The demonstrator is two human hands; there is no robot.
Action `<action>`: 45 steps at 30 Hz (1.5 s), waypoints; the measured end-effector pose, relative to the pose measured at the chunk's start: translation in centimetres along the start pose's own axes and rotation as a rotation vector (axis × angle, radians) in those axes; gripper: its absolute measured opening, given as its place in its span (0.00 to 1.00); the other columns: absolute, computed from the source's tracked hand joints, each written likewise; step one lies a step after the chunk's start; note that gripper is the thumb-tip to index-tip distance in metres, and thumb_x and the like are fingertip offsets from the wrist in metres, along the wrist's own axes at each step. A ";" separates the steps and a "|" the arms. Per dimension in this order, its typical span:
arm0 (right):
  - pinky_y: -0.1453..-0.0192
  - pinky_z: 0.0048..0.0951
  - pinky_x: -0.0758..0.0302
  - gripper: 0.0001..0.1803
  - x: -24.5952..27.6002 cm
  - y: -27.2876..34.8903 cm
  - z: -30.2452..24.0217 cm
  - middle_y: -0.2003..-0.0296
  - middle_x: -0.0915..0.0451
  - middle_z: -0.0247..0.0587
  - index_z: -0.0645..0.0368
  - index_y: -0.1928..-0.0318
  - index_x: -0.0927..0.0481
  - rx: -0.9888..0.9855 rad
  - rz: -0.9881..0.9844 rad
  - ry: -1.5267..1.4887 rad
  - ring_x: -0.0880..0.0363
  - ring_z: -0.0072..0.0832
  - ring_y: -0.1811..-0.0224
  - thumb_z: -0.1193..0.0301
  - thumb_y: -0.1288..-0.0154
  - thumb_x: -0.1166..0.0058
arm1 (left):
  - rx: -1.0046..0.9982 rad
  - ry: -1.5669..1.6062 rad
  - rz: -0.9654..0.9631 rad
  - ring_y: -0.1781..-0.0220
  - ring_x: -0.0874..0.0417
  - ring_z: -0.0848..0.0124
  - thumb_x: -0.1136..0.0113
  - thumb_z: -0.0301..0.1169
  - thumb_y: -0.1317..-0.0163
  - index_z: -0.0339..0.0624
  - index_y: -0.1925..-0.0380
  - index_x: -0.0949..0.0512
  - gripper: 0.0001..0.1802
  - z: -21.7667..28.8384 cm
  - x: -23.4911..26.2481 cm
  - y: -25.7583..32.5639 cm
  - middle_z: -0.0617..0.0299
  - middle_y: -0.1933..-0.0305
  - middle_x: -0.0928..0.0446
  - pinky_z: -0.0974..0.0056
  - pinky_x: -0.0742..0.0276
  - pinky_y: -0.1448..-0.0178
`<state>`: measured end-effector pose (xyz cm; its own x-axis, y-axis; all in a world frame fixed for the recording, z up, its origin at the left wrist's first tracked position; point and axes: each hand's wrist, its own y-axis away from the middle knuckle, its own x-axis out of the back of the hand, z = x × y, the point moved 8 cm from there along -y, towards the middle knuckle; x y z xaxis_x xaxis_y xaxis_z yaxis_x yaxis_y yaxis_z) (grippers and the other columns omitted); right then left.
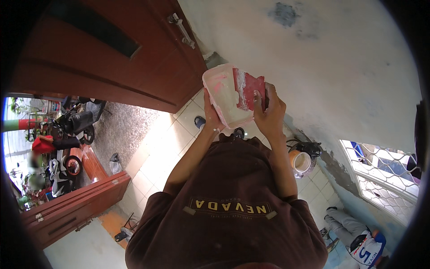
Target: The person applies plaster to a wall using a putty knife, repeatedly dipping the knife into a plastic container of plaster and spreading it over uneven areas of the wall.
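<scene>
A downward view from the head was given, with a brown shirt filling the lower middle and two bare forearms rising from it toward a pale plastered wall [322, 58]. At the far left, parked motorbikes [67, 130] and a seated person in red were seen through an open wooden door [107, 54], well apart from the work. Just left of centre, the left hand [211, 117] was closed around the underside and near wall of a pale pink plastic tub [221, 96], which was held tilted at chest height, close to the wall, with white putty smeared inside. Just to its right, the right hand [268, 112] was gripped on a red scraper [249, 89], whose blade was laid into the tub and coated white along one edge. For the scoop to be done well, it was judged that the tub should be kept steady and angled toward the blade, and the blade drawn along the tub's inner wall so an even ridge of putty is lifted without spilling. Lower right, an open bucket [301, 161] stood on the tiled floor [179, 148] just beside the wall foot, a place where a step back could be caught. Farther right, a meshed window [380, 170] was seen, and below it another person's legs [345, 224] and a bright garment lay on the floor, near enough to be minded.
</scene>
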<state>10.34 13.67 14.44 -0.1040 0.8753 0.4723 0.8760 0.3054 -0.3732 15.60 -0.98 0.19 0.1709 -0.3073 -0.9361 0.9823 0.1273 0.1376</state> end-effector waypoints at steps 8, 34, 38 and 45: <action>0.70 0.33 0.26 0.14 -2.1 0.2 -2.7 0.75 0.21 0.48 0.64 0.48 0.21 0.104 -0.005 -0.023 0.24 0.36 0.79 0.75 0.33 0.44 | -0.091 0.101 -0.133 0.34 0.23 0.57 0.52 0.57 0.28 0.45 0.29 0.37 0.37 0.7 -0.9 -1.0 0.53 0.32 0.28 0.49 0.24 0.30; 0.61 0.44 0.22 0.18 0.6 -1.8 1.8 0.67 0.17 0.57 0.65 0.47 0.18 0.031 0.014 0.151 0.18 0.52 0.68 0.77 0.39 0.44 | -0.203 -0.282 0.141 0.30 0.29 0.59 0.66 0.68 0.28 0.48 0.26 0.41 0.44 -1.6 -2.5 -3.3 0.55 0.29 0.33 0.53 0.31 0.27; 0.63 0.41 0.21 0.18 -1.1 -1.7 2.4 0.66 0.17 0.57 0.64 0.46 0.19 0.081 -0.021 0.135 0.16 0.50 0.69 0.77 0.37 0.45 | -0.195 -0.272 0.070 0.29 0.29 0.59 0.68 0.66 0.27 0.47 0.26 0.42 0.42 -2.1 -3.2 -3.5 0.56 0.29 0.33 0.53 0.34 0.25; 0.63 0.41 0.21 0.20 0.1 -2.1 -1.1 0.63 0.16 0.59 0.63 0.45 0.20 0.060 0.028 0.041 0.17 0.52 0.69 0.78 0.38 0.45 | -0.149 0.002 -0.029 0.30 0.29 0.60 0.64 0.64 0.26 0.48 0.28 0.38 0.39 -3.2 -2.2 -4.5 0.57 0.29 0.31 0.53 0.33 0.25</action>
<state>9.02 12.73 16.21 -0.0590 0.8682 0.4928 0.8483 0.3038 -0.4337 10.54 2.10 0.57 0.1420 -0.3108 -0.9398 0.9646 0.2567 0.0609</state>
